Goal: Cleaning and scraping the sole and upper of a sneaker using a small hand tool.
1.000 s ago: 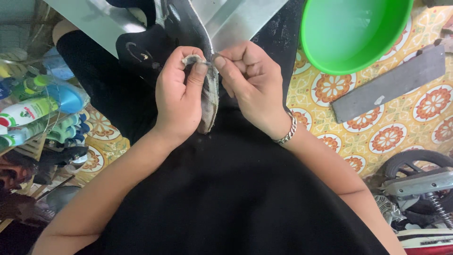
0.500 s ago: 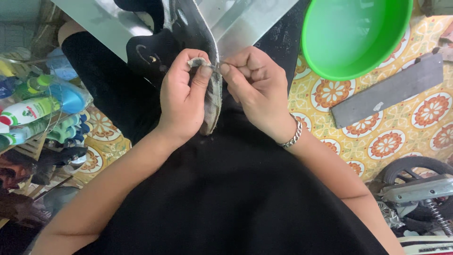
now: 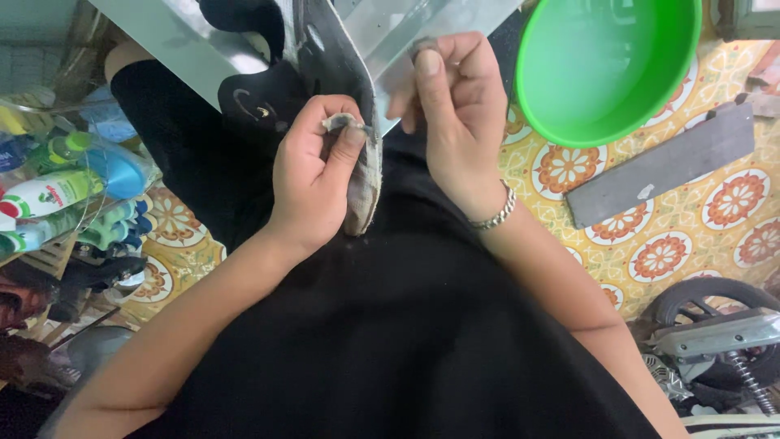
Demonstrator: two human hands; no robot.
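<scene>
The left hand [image 3: 313,175] has its fingers curled tight around the edge of a grey sole [image 3: 364,183], which lies over the lap in front of a black shoe [image 3: 313,73]. The right hand [image 3: 455,110] is raised beside it, fingertips pinched on a small grey piece [image 3: 422,45]. Behind are a green bowl [image 3: 609,65], a patterned floor [image 3: 691,236] and bottles [image 3: 57,187] at left.

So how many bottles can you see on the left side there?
3, maybe more hidden: a blue bottle nearest the knee, a white bottle with a green cap beside it, and a green-capped one below at the edge.
</scene>
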